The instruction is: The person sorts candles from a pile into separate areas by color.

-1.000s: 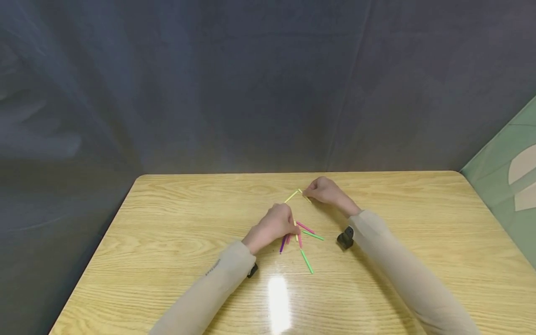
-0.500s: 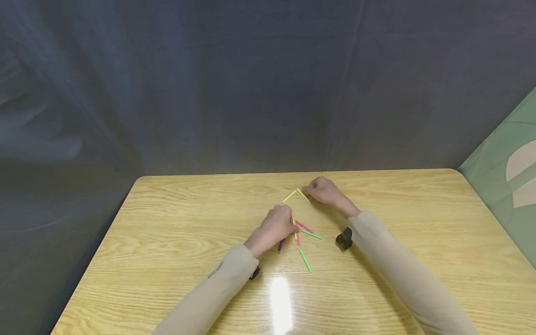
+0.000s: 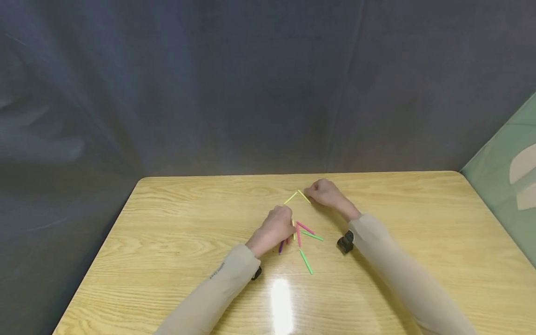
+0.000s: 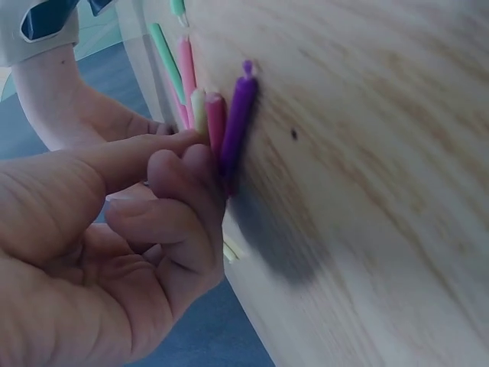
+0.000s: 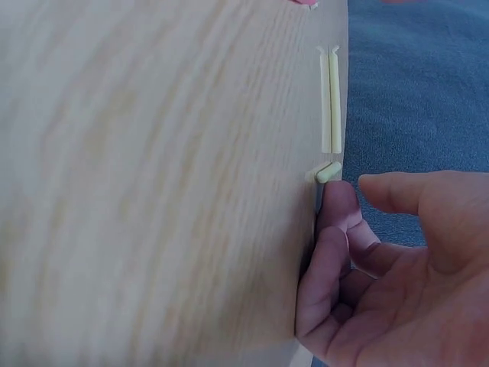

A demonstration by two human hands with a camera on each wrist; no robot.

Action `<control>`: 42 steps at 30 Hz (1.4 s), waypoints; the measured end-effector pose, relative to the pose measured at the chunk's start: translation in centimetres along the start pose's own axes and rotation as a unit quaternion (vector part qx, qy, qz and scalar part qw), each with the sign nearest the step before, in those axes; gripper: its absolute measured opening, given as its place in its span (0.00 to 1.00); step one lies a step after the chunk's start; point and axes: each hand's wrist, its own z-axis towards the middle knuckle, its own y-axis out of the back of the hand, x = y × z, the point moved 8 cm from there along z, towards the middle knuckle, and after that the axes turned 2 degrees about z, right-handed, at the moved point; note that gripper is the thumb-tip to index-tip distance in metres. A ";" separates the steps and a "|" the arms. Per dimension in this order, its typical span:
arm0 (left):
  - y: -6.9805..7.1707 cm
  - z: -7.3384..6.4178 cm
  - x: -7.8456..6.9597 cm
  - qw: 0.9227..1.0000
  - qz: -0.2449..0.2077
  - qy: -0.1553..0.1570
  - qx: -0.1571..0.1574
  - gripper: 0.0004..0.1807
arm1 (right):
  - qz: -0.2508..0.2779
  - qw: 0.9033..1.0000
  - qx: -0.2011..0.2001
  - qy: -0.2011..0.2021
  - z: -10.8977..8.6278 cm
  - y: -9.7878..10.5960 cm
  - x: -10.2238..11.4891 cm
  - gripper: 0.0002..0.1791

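Note:
In the head view, my left hand [image 3: 274,228] is at the middle of the table, its thumb and index finger pinching a thin yellow candle [image 3: 294,236]. Curled fingers beside it partly hide a dark pink candle [image 4: 215,118] and a purple candle [image 4: 240,115] in the left wrist view. Farther back is my right hand [image 3: 327,192], fingertips right beside another yellow candle [image 3: 304,196]. Its thumb stands apart from the index finger in the right wrist view, with nothing between them. A further yellow candle [image 3: 290,197] meets that one at an angle, like a roof peak.
Right of the left hand lie two pink candles, one upright in view [image 3: 298,236] and one slanted [image 3: 306,228]. Two green candles lie near them, one below the slanted pink one [image 3: 312,236] and one nearer the front [image 3: 306,262]. A dark curtain [image 3: 234,93] hangs behind the wooden table [image 3: 188,204].
My right thumb and fingertips have come off the right-hand yellow candle, now fully in view. My left fingertips have shifted slightly left, baring more of the upright pink candle.

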 end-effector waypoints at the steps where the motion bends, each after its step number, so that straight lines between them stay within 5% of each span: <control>1: -0.1 0.0 0.0 1.000 -0.002 0.004 0.002 0.15 | -0.001 1.000 -0.002 0.000 -0.1 0.0 -0.1 0.24; 21: 0.2 0.3 0.2 0.999 0.010 0.030 -0.004 0.10 | 0.011 1.000 -0.003 0.000 -0.2 0.1 -0.2 0.22; 37: -0.1 1.3 0.3 0.996 0.009 0.080 0.036 0.03 | 0.014 0.999 0.008 0.027 -1.1 0.2 0.5 0.21; 42: -0.2 1.7 0.6 0.995 0.004 0.087 0.047 0.03 | 0.006 1.000 0.010 0.008 -1.4 0.1 0.0 0.18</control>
